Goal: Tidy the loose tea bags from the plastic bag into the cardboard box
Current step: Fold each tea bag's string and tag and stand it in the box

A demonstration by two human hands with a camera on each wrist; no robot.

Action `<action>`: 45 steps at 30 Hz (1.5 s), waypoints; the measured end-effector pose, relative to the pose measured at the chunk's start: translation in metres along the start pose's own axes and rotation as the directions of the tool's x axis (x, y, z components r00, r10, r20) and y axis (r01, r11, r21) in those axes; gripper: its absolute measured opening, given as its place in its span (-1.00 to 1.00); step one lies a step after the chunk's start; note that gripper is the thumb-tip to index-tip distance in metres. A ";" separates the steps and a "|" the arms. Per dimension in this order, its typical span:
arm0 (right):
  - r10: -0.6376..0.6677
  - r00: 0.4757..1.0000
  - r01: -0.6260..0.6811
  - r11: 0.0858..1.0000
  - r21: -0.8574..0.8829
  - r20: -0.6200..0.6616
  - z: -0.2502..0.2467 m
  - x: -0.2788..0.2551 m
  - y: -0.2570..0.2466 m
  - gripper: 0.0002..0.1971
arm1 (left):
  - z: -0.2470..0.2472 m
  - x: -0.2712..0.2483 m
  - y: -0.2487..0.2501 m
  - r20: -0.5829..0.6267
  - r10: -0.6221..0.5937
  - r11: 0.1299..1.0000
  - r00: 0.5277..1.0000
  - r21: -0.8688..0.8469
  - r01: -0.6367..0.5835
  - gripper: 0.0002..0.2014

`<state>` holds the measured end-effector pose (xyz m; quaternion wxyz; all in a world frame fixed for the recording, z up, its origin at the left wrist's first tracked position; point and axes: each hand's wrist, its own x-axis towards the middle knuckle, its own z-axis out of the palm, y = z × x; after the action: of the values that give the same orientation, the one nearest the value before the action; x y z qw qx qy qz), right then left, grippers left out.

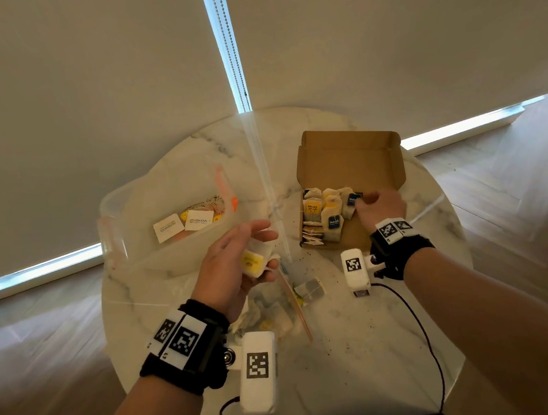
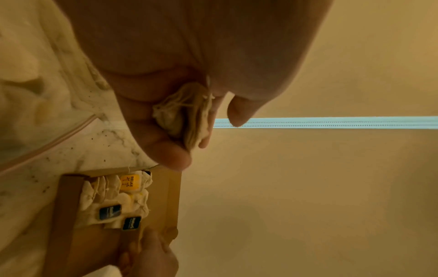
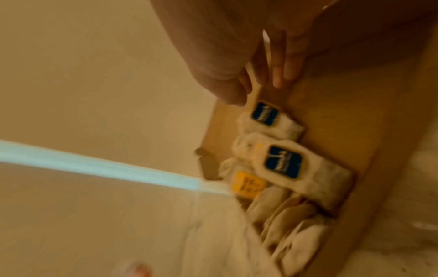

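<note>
The round white marble surface holds everything. On its left side lies the big clear plastic bag, flat and open, with two white paper packets and some yellow bits inside it. On the right side sits the brown cardboard box, with its lid standing up at the back. Rows of tea bags stand packed in the left part of the box; some have yellow tags and some have dark blue tags. The right part of the box floor is bare. The left hand is up above the surface, between the plastic bag and the box. Its fingers are curled round a small bunch of tea bags, and one yellow tag shows in the palm. The right hand is inside the box, at the right end of the back row. Its fingers hang loose and a bit apart just beside a blue-tagged tea bag; the wrist view is blurry, so I cannot tell if they touch it. Near the person, more loose tea bags lie on the surface, with little dark crumbs scattered round them.
</note>
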<state>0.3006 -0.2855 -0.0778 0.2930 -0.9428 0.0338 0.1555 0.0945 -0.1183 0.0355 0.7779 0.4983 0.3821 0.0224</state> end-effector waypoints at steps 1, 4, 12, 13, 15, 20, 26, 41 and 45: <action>-0.102 0.995 0.103 0.993 0.052 -0.019 -0.005 -0.010 -0.008 -0.73 | 0.001 -0.001 0.001 -0.001 -0.018 0.999 1.000 -0.049 0.018 -0.66; -0.530 0.846 0.507 0.834 0.220 0.058 -0.025 -0.056 -0.039 -0.86 | 0.003 -0.004 0.003 0.019 -0.052 0.984 0.998 -0.170 0.055 -0.53; -0.952 0.216 0.926 0.270 0.263 0.217 -0.036 -0.147 -0.077 -0.74 | -0.002 -0.024 0.005 0.090 -0.066 0.961 0.994 -0.261 0.088 -0.36; -0.946 0.220 0.925 0.279 0.259 0.236 -0.037 -0.149 -0.078 -0.77 | -0.003 -0.027 0.004 0.098 -0.062 0.960 0.993 -0.265 0.086 -0.36; -0.939 0.244 0.910 0.307 0.278 0.241 -0.040 -0.151 -0.080 -0.82 | -0.004 -0.033 0.003 0.111 -0.060 0.957 0.992 -0.276 0.089 -0.39; -0.876 0.412 0.813 0.478 0.332 0.252 -0.051 -0.153 -0.081 -0.86 | -0.007 -0.043 -0.001 0.147 -0.062 0.947 0.987 -0.303 0.104 -0.50; -0.816 0.547 0.750 0.577 0.322 0.186 -0.063 -0.157 -0.078 -0.87 | -0.017 -0.047 -0.011 0.210 -0.011 0.923 0.978 -0.375 0.091 -0.33; -0.800 0.597 0.758 0.589 0.280 0.064 -0.090 -0.158 -0.071 -0.90 | -0.012 -0.055 -0.020 0.155 0.101 0.987 0.983 -0.143 -0.079 -0.73; -0.791 0.607 0.758 0.605 0.244 0.076 -0.092 -0.160 -0.072 -0.89 | -0.009 -0.056 -0.019 0.146 0.118 0.987 0.982 -0.124 -0.100 -0.76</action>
<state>0.1851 -0.2822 0.0832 0.4203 -0.8140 -0.3904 0.0915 0.0427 -0.1440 0.0502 0.8303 0.4726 0.2915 0.0487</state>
